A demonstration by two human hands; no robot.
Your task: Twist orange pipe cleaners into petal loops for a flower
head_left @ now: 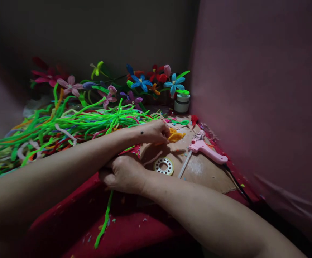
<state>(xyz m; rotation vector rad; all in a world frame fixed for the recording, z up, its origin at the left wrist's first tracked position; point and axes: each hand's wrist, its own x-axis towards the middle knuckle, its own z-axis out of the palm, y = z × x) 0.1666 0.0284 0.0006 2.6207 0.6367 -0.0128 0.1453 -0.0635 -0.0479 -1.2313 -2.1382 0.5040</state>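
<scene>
My left hand reaches across from the left, its fingers closed on an orange fuzzy pipe-cleaner flower above the cardboard. Below my left forearm, my right hand is closed in a fist, its fingertips partly hidden. A bright green pipe cleaner hangs down from under it over the red cloth. Just right of my right hand, a roll of tape with a white holed core lies flat on the cardboard.
A pink glue gun with a clear glue stick rests on the cardboard sheet. A large heap of pipe cleaners covers the left side. Finished flowers stand behind, near a white jar. A pink wall bounds the right.
</scene>
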